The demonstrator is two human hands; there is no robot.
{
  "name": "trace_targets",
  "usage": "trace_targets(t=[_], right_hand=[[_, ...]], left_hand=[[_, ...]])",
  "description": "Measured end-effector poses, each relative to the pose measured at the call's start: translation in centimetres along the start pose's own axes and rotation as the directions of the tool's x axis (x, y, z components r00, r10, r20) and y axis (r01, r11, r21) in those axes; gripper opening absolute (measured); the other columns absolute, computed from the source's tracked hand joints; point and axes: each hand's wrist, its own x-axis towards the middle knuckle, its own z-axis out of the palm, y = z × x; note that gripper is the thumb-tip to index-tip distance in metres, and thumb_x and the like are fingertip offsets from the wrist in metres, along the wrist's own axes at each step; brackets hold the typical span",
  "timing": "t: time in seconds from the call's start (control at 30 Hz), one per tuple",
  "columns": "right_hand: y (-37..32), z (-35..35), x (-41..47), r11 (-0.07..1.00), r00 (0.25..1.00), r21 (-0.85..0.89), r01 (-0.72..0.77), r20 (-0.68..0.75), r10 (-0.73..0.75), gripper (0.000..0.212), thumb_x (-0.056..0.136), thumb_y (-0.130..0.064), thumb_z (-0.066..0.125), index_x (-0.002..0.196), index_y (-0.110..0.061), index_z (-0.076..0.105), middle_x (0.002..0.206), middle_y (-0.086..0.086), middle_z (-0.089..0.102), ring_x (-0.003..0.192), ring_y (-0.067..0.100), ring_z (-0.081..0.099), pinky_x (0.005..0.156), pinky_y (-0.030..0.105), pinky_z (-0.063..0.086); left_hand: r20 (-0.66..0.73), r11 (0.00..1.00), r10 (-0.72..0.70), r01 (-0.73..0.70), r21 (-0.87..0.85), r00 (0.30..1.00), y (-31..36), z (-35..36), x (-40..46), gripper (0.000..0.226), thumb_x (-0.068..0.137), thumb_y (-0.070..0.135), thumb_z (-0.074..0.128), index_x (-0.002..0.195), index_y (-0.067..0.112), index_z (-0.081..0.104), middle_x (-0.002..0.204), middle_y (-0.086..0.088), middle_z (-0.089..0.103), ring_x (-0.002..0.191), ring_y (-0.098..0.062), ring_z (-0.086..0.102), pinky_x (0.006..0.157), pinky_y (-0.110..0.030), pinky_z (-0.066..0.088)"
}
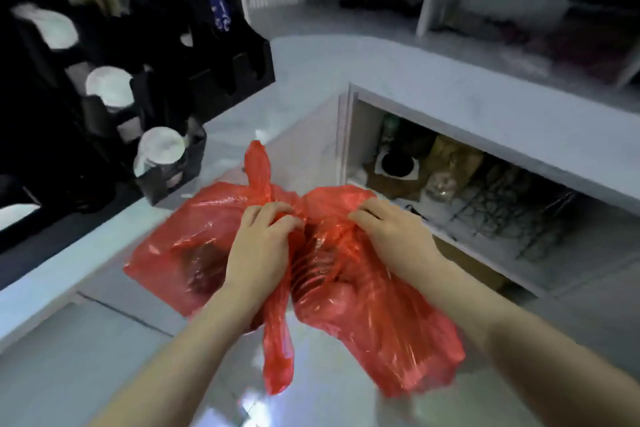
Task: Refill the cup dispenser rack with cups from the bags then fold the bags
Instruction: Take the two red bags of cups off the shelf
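Red bag [363, 305] holding stacked cups [311, 270] is gripped by left hand [261, 246] and right hand [391, 236].

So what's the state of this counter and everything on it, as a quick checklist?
Surface: pale counter, glossy, L-shaped.
Job's things: red bag held above the counter edge, ribbed stack of cups showing through; black dispenser rack at left with white cups in its slots.
Clutter: nothing seen on the counter.
Hands: left hand and right hand both grip the bag's plastic.
Cables: nothing seen.
Surroundings: open shelf under the counter, blurred items inside.
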Motion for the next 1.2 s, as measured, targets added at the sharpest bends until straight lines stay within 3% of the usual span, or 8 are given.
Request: trace_targets(t=[0.1, 0.27, 0.43, 0.57, 0.67, 0.83, 0.97, 1.2], right_hand=[[4.4, -4.5, 1.1, 0.993, 0.99, -0.058, -0.103, -0.101, 0.097, 0.027, 0.067, -0.002, 0.08, 0.091, -0.01, 0.073, 0.086, 0.009, 0.066, 0.071, 0.029, 0.065, 0.041, 0.032, 0.048], [10.8, -10.1, 2.8, 0.97, 0.948, -0.134, -0.204, -0.276, 0.162, 0.029, 0.069, 0.0, 0.078, 0.096, -0.011, 0.073, 0.089, 0.008, 0.067, 0.076, 0.03, 0.066, 0.049, 0.032, 0.048], [16.2, -12.7, 5.0, 0.92, 0.877, -0.175, -0.351, -0.406, 0.257, 0.026, 0.081, -0.016, 0.053, 0.097, -0.015, 0.072, 0.094, 0.005, 0.066, 0.083, 0.029, 0.065, 0.055, 0.036, 0.052], [20.3, -12.6, 7.6, 0.877, 0.849, -0.164, -0.451, -0.381, 0.365, 0.023, 0.083, -0.011, 0.063, 0.104, -0.019, 0.069, 0.101, 0.001, 0.063, 0.094, 0.028, 0.061, 0.064, 0.037, 0.052], [24.0, -12.4, 10.3, 0.822, 0.808, -0.141, -0.551, -0.335, 0.484, 0.027, 0.088, -0.015, 0.058, 0.111, -0.026, 0.067, 0.106, -0.002, 0.06, 0.104, 0.022, 0.055, 0.072, 0.035, 0.046], [29.4, -13.0, 14.6, 0.778, 0.736, -0.127, -0.616, -0.444, 0.51, 0.021, 0.088, -0.014, 0.06, 0.104, -0.024, 0.068, 0.102, -0.003, 0.061, 0.101, 0.023, 0.057, 0.067, 0.028, 0.038], [34.2, -12.9, 16.6, 0.734, 0.671, -0.082, -0.674, -0.483, 0.562, 0.023, 0.089, -0.012, 0.059, 0.107, -0.022, 0.069, 0.104, -0.002, 0.061, 0.099, 0.024, 0.057, 0.066, 0.031, 0.042], [45.9, -11.9, 19.5, 0.696, 0.658, -0.13, -0.706, -0.484, 0.577, 0.019, 0.088, -0.016, 0.06, 0.103, -0.024, 0.07, 0.101, -0.006, 0.061, 0.098, 0.019, 0.053, 0.063, 0.029, 0.041]], left_hand=[[-0.048, 0.996, 0.067, -0.069, -0.049, 0.997, 3.9, -0.4, 6.1, 0.027, 0.079, -0.007, 0.057, 0.089, 0.012, 0.073, 0.106, -0.008, 0.066, 0.1, -0.035, 0.059, 0.094, -0.03, 0.03], [-0.144, 0.972, 0.143, -0.167, -0.165, 0.979, 9.2, -0.6, 14.6, 0.026, 0.081, -0.009, 0.058, 0.089, 0.01, 0.074, 0.107, -0.008, 0.065, 0.102, -0.034, 0.055, 0.092, -0.03, 0.033], [-0.239, 0.929, 0.208, -0.268, -0.256, 0.949, 12.0, 0.6, 22.5, 0.027, 0.078, -0.01, 0.06, 0.086, 0.012, 0.074, 0.104, -0.006, 0.066, 0.096, -0.033, 0.053, 0.087, -0.022, 0.03], [-0.244, 0.91, 0.227, -0.295, -0.29, 0.943, 12.0, 3.0, 28.4, 0.027, 0.081, -0.008, 0.057, 0.088, 0.012, 0.074, 0.105, -0.007, 0.066, 0.098, -0.033, 0.053, 0.089, -0.021, 0.03], [-0.227, 0.898, 0.24, -0.305, -0.319, 0.944, 11.2, 5.1, 33.3, 0.026, 0.083, -0.006, 0.056, 0.09, 0.012, 0.073, 0.106, -0.005, 0.066, 0.101, -0.03, 0.052, 0.089, -0.018, 0.028], [-0.258, 0.863, 0.255, -0.339, -0.374, 0.932, 11.3, 7.8, 42.1, 0.028, 0.085, -0.004, 0.053, 0.094, 0.015, 0.072, 0.107, -0.002, 0.064, 0.103, -0.024, 0.047, 0.088, -0.014, 0.026], [-0.225, 0.848, 0.274, -0.345, -0.403, 0.935, 12.7, 10.6, 47.5, 0.029, 0.084, -0.003, 0.053, 0.096, 0.018, 0.07, 0.108, 0.001, 0.063, 0.103, -0.019, 0.045, 0.09, -0.017, 0.028], [-0.16, 0.872, 0.256, -0.299, -0.387, 0.953, 14.9, 17.9, 56.2, 0.031, 0.085, -0.001, 0.051, 0.098, 0.019, 0.069, 0.108, 0.003, 0.062, 0.101, -0.02, 0.047, 0.086, -0.011, 0.022]])
